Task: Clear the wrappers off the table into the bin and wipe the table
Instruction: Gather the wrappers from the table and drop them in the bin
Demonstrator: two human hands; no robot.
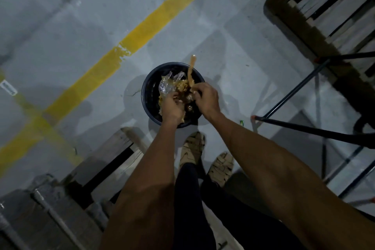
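Note:
A round dark bin [148,87] stands on the grey floor just ahead of my feet. Both my hands are over its opening. My left hand [172,105] grips a crumpled bunch of wrappers [172,85], clear plastic mixed with brownish paper. My right hand [207,97] pinches a thin tan strip [191,69] that sticks up from the same bunch. The wrappers hide most of the bin's inside. The table is not in view.
A yellow painted line [125,46] crosses the floor diagonally. A wooden pallet [300,24] lies at the upper right, another pallet [107,152] at the lower left. Dark metal legs [304,128] of a folding frame stand to the right. My shoes [192,148] are just behind the bin.

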